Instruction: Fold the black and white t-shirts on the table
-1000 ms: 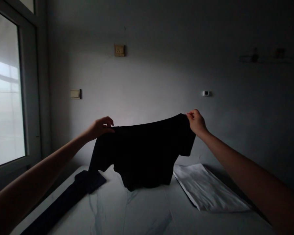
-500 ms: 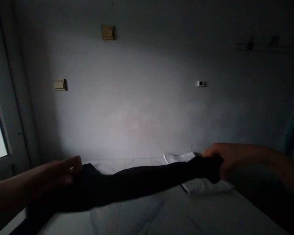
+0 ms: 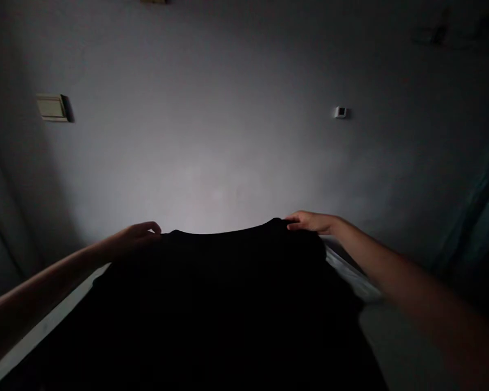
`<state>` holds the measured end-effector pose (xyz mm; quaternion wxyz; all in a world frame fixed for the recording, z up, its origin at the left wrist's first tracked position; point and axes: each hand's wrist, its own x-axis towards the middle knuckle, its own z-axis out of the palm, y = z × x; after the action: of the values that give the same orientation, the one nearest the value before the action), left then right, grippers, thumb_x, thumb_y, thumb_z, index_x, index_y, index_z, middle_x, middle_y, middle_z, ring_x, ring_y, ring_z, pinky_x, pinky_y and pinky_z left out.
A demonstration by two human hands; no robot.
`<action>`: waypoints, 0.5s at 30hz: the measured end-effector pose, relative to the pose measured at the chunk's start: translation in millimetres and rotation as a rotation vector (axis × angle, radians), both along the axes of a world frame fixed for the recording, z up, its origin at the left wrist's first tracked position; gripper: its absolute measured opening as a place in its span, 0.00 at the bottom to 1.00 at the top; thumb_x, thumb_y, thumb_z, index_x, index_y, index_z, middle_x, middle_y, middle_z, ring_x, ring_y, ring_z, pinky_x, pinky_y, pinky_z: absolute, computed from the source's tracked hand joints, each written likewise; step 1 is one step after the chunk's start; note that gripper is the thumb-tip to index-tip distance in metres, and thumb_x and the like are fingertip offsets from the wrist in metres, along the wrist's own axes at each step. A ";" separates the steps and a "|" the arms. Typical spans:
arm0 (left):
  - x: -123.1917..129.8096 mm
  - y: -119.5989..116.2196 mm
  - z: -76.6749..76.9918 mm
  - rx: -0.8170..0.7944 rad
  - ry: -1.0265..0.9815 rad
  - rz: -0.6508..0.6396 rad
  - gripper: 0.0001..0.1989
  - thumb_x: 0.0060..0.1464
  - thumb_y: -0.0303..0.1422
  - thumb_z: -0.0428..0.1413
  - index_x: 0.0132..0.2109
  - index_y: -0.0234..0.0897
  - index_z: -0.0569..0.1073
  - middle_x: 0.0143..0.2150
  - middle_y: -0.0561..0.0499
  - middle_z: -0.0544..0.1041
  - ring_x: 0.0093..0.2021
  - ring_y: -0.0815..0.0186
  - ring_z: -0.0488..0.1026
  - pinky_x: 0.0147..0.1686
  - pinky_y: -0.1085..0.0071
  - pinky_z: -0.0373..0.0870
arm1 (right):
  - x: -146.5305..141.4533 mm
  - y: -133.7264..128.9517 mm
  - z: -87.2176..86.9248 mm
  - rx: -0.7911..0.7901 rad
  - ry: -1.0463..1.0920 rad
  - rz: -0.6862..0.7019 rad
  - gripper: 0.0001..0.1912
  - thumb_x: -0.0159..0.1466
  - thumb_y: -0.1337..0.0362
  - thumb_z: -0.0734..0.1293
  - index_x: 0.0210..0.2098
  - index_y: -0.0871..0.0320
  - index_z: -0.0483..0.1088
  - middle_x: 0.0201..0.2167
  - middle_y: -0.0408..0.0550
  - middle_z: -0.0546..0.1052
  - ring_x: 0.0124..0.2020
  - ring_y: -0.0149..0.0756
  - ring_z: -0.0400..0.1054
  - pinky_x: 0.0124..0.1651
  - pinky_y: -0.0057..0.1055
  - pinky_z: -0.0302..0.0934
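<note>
A black garment (image 3: 236,309) filled the near middle, running past the bottom of the view and hiding most of a pale table (image 3: 403,331). It was too dark to tell how much of the cloth rested on the surface. The table showed as a slanting strip at the left and a shadowed patch at the near right.

Farther off, two bare hands held the garment's far edge, well apart. The left hand (image 3: 142,234) had its fingers closed on the cloth at the left; the right hand (image 3: 307,221) pinched it between thumb and fingers. Between them the edge dipped slightly. A white cloth (image 3: 350,277) lay at the right, partly covered by the garment and just beside the right forearm.

At the far right stood something dim and bluish green (image 3: 481,217), well apart from the right hand. A grey wall (image 3: 236,136) rose beyond, leaving open height above the hands. A switch plate (image 3: 52,107) was mounted at its left, and a small white device (image 3: 340,112) right of centre.
</note>
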<state>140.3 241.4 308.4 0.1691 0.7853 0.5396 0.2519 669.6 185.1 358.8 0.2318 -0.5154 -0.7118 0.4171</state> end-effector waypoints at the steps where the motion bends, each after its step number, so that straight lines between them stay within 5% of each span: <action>1: 4.1 16.3 -18.4 -0.054 0.034 -0.045 0.19 0.54 0.50 0.52 0.40 0.39 0.73 0.31 0.53 0.77 0.30 0.65 0.73 0.29 0.73 0.67 | -4.6 22.2 -31.2 -0.060 -0.005 -0.014 0.27 0.47 0.44 0.76 0.34 0.61 0.75 0.31 0.48 0.78 0.31 0.35 0.71 0.36 0.29 0.65; 6: 31.5 98.6 -137.1 -0.038 0.247 0.001 0.11 0.55 0.40 0.48 0.36 0.38 0.69 0.31 0.50 0.77 0.34 0.62 0.74 0.36 0.69 0.67 | -21.3 110.9 -182.9 0.013 -0.191 -0.089 0.27 0.52 0.40 0.71 0.17 0.56 0.62 0.14 0.37 0.59 0.21 0.29 0.53 0.26 0.29 0.50; 9: 42.7 128.1 -192.4 -0.046 0.363 0.071 0.10 0.60 0.37 0.46 0.40 0.39 0.68 0.36 0.45 0.79 0.36 0.60 0.76 0.36 0.68 0.67 | -27.0 144.5 -243.8 0.155 -0.210 -0.142 0.25 0.56 0.43 0.68 0.17 0.55 0.61 0.15 0.37 0.59 0.23 0.30 0.54 0.28 0.30 0.50; 12: 49.9 143.3 -217.0 -0.067 0.470 0.096 0.11 0.64 0.37 0.43 0.46 0.38 0.67 0.42 0.41 0.80 0.39 0.57 0.77 0.36 0.67 0.67 | -28.1 171.7 -277.5 0.246 -0.193 -0.195 0.21 0.58 0.46 0.67 0.20 0.55 0.64 0.18 0.38 0.64 0.25 0.32 0.58 0.31 0.29 0.52; 15: 52.3 156.0 -220.0 -0.067 0.529 0.143 0.13 0.66 0.36 0.41 0.49 0.37 0.66 0.44 0.39 0.80 0.42 0.55 0.78 0.37 0.66 0.67 | -25.4 196.1 -290.6 0.306 -0.229 -0.267 0.17 0.60 0.50 0.67 0.24 0.57 0.67 0.22 0.39 0.68 0.28 0.33 0.61 0.34 0.29 0.54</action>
<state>192.6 397.4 88.4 0.0300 0.7778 0.6270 0.0315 644.2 381.2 68.2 0.2781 -0.6077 -0.7140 0.2088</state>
